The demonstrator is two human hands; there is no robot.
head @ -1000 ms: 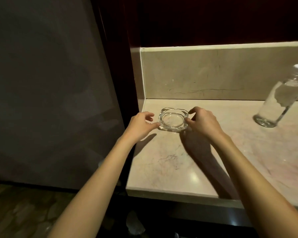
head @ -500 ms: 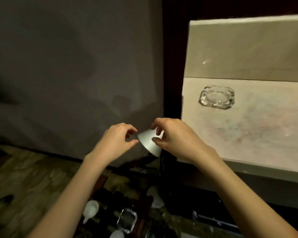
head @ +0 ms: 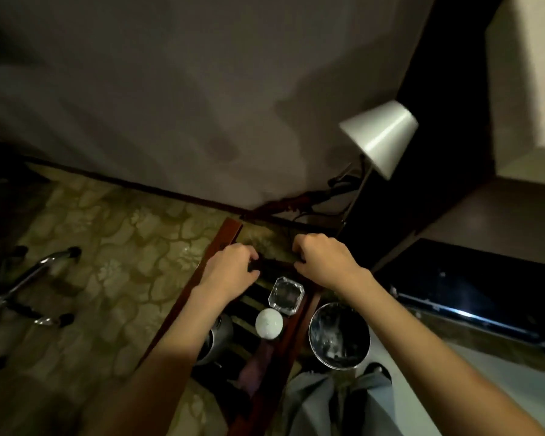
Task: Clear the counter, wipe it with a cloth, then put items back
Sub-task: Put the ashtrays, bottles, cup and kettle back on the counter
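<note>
I am looking down at a reddish wooden slatted rack (head: 183, 313) on the patterned carpet. On it lie a clear glass ashtray (head: 286, 295), a round white cup (head: 268, 322) and a metal kettle (head: 216, 338), the kettle partly hidden by my left forearm. My left hand (head: 233, 269) and my right hand (head: 324, 262) are at the rack's far end, fingers curled on a dark object (head: 274, 265) between them; its shape is too dark to make out. A corner of the pale stone counter (head: 523, 73) shows at the upper right.
A floor lamp with a white shade (head: 379, 136) stands just right of the rack, cables at its foot. A shiny metal bin (head: 339, 335) sits beside the rack's right rail. Chrome chair legs (head: 29, 278) are at the left. A black glossy unit (head: 469, 294) is under the counter.
The view swung from the counter down to the floor. My hands let go of the ashtray on the counter and dropped past the lamp shade to the rack's far end.
</note>
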